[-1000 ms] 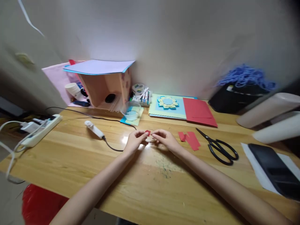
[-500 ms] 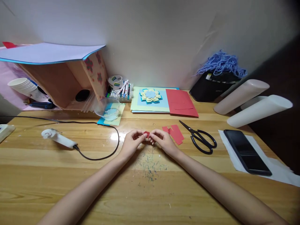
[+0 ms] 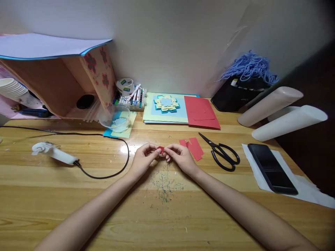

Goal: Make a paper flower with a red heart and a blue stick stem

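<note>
A small piece of red paper point(image 3: 161, 149) is pinched between both hands above the wooden table point(image 3: 167, 223). My left hand point(image 3: 142, 158) grips its left side between thumb and fingers. On the right side, my right hand point(image 3: 182, 158) closes thumb and forefinger on the same piece. The fingers partly hide it, so its full shape does not show. Red paper scraps point(image 3: 195, 149) lie just beyond my right hand. Black-handled scissors point(image 3: 222, 153) rest to their right, blades partly apart.
A white corded glue gun point(image 3: 53, 153) lies left, its cable curving toward my left hand. Behind are a clear bowl point(image 3: 104, 123), markers point(image 3: 136, 97), a layered paper flower point(image 3: 166, 104) and red sheets point(image 3: 201, 109). Right stand white tubes point(image 3: 290, 122) and a phone point(image 3: 272, 169).
The camera view has shifted slightly, so most things sit a little further left. Both hands keep the red paper, with small finger movements; more of its surface shows.
</note>
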Motion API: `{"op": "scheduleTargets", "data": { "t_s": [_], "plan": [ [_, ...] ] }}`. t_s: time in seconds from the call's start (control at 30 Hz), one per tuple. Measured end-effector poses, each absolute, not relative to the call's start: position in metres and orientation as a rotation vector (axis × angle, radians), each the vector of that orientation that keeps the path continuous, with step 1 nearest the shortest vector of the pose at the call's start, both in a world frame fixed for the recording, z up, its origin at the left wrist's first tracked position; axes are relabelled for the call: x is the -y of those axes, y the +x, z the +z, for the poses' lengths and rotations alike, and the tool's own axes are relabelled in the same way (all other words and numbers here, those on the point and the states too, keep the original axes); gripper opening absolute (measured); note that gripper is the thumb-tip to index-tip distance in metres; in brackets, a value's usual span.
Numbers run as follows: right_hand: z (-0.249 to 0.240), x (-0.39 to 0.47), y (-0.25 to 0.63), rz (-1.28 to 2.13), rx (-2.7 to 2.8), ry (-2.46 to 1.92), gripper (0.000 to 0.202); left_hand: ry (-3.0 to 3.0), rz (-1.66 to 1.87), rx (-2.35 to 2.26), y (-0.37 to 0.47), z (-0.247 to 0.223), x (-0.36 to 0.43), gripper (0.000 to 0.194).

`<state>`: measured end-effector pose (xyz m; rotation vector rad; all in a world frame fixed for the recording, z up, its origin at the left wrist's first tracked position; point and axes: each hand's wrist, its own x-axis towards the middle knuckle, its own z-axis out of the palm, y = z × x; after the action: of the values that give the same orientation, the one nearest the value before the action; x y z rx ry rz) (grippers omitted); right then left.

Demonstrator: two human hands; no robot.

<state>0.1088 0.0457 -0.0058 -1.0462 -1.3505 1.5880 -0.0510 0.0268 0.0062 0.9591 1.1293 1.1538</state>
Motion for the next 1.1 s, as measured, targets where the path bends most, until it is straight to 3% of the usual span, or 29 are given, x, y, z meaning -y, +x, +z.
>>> {"op": "scheduleTargets", "data": {
  "t_s": [0.5,0.77,0.9,1.1],
  "plan": [
    [-0.006,-0.044,0.109,1.528,1.427,-1.014,0.025,1.089,1.018,-1.094,-0.054,0.006,-0.028,0.018],
    [0.013,-0.067,0.176,1.057,1.6,-1.428,0.025,1.064,0.998,-1.131,-0.054,0.007,-0.028,0.024],
    [0.01,-0.071,0.241,0.6,1.757,-1.794,0.02,1.103,0.974,-1.154,-0.055,0.011,-0.03,0.027],
    [0.017,-0.059,0.287,0.527,2.083,-2.018,0.021,1.038,0.867,-1.183,-0.057,0.015,-0.04,0.033]
  ]
}}
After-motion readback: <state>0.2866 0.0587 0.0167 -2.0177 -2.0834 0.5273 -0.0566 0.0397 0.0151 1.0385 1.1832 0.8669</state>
